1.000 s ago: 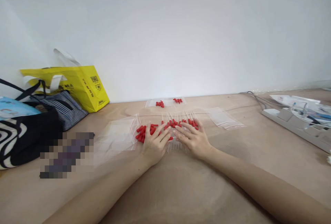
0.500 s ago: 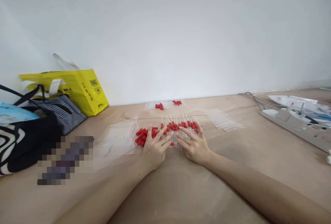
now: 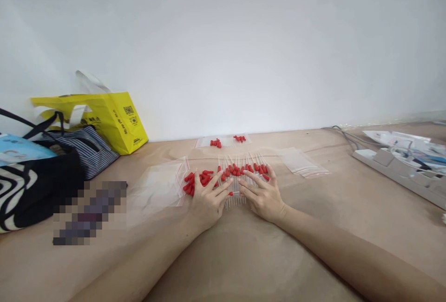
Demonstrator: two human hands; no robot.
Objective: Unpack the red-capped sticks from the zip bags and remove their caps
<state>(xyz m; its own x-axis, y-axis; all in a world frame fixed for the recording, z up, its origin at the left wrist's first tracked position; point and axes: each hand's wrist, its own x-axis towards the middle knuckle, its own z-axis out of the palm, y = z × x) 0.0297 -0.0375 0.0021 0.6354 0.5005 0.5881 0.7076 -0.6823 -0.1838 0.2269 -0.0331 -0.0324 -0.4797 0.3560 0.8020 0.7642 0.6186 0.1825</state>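
Observation:
Low over the table, my left hand [image 3: 208, 200] is closed in a pinch at the red rubber bulb [image 3: 230, 193] of a dropper. From the bulb a clear tube [image 3: 236, 193] runs sideways into the closed fingertips of my right hand [image 3: 265, 200]. Its far end is hidden by those fingers. Just beyond both hands lies a row of clear droppers [image 3: 240, 170] with red bulbs, and thin clear tubes [image 3: 235, 201] lie beneath the fingers. Beside my left hand is a pile of loose red bulbs [image 3: 189, 185], partly covered by the hand.
Clear zip bags lie left [image 3: 156, 183] and right [image 3: 301, 160]. Near the wall, another bag [image 3: 226, 141] carries red-bulbed droppers. A yellow bag [image 3: 128, 128], striped pouch [image 3: 95, 148] and black bag [image 3: 52, 190] stand left. At right is a power strip [image 3: 390, 172] with cables.
The view has shifted slightly. Less of the red bulb shows between my hands, which stay close together in nearly the same place.

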